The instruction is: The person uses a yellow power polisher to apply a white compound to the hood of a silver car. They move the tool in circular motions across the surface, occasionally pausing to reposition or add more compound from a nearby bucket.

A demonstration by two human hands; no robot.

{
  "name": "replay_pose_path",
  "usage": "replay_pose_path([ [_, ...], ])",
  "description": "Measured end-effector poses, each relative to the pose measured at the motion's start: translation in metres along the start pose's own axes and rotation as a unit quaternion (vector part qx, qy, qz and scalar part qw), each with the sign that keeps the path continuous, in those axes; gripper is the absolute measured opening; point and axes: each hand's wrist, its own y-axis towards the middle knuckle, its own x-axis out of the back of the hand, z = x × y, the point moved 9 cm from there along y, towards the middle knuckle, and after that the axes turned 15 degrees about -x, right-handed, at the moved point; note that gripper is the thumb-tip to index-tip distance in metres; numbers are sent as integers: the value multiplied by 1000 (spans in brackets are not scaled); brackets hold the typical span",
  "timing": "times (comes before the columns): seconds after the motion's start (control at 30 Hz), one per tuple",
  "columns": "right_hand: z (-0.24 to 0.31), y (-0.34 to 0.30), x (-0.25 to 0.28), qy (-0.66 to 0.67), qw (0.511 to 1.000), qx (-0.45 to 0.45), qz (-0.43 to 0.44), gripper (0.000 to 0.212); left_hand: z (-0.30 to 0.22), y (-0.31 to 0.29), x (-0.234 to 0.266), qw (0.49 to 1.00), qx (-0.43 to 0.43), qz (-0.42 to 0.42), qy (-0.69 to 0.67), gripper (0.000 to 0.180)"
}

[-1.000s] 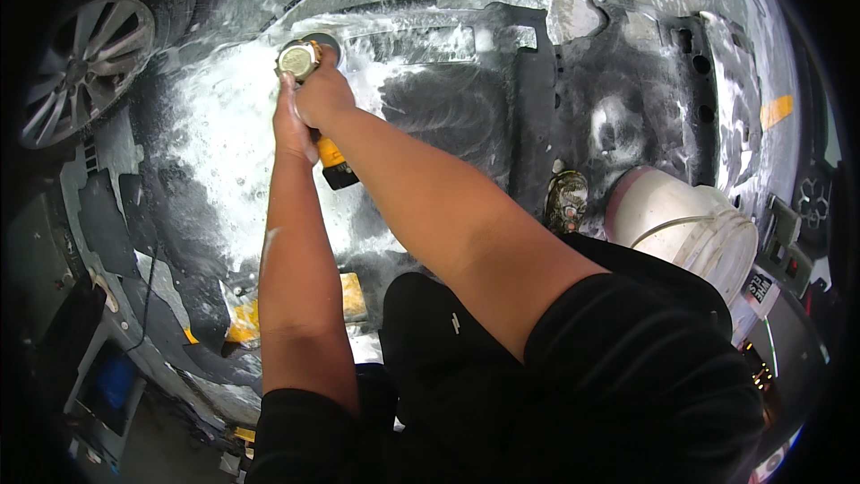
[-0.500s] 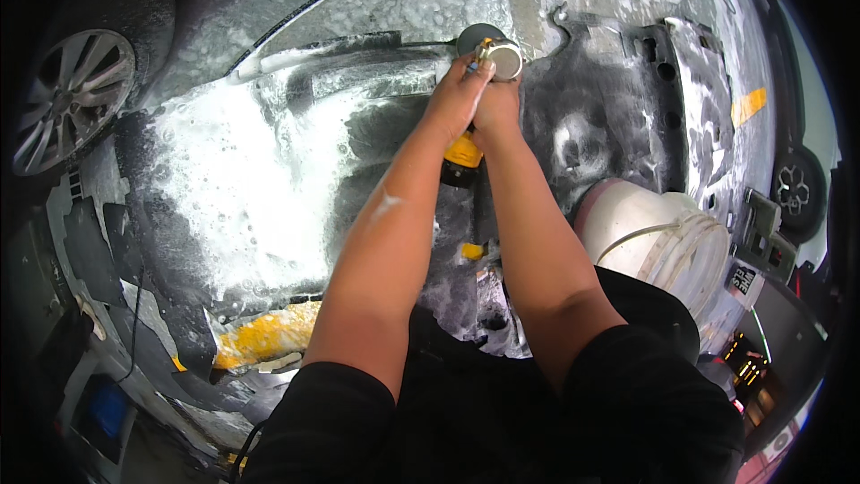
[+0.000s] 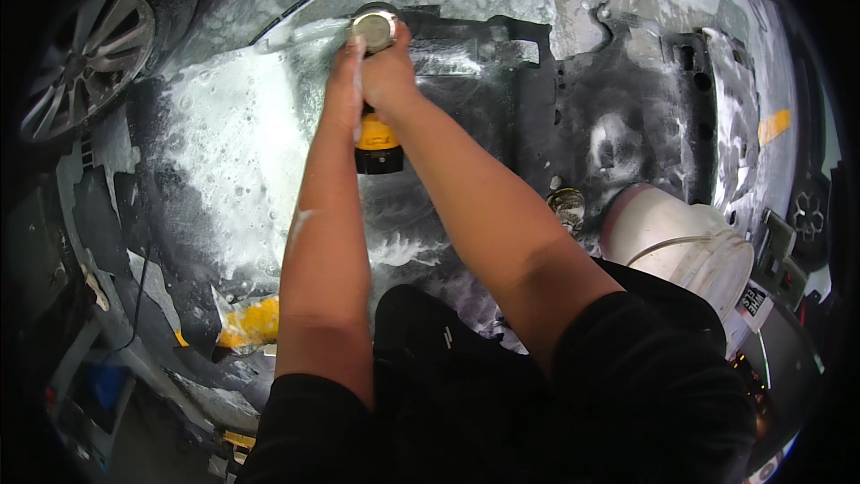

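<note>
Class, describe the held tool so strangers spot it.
Start at the wide white foam patch. Just right of its upper part, left hand and right hand clasp the power tool. Its round pale top and yellow base stand out from the dark surface.

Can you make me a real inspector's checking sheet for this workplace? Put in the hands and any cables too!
Surface: dark mat, with white foam thickest on its left part.
Things in use: yellow-and-black power tool with a round metal-coloured head.
Clutter: white bucket at the right; yellow patch at lower left.
Hands: left hand and right hand both grip the tool.
Cables: thin dark line at left, maybe a cord; none seen on the tool.
Surroundings: spoked wheel at upper left.
</note>
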Motion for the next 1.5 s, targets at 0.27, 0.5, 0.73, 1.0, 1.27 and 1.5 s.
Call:
replay_pose_path([
  [0.27,-13,-9,-132,-80,991,-33,102,96,-29,-8,119,994,24,-105,-25,75],
  [0.5,4,2,-94,-80,997,-14,3,102,-25,14,86,999,13,-32,-9,77],
  [0.73,-1,-18,40,-37,993,-9,-108,98,-12,-10,-47,994,-30,101,-5,73],
  [1.0,-13,-11,-102,-94,995,27,31,96,-14,-14,105,995,6,-91,34,92],
  [1.27,-18,-50,-215,-110,983,-53,139,96,-57,-27,205,988,26,-151,9,73],
  [1.5,-102,-64,-86,106,985,-105,81,68,6,-85,108,988,38,-19,148,72],
])
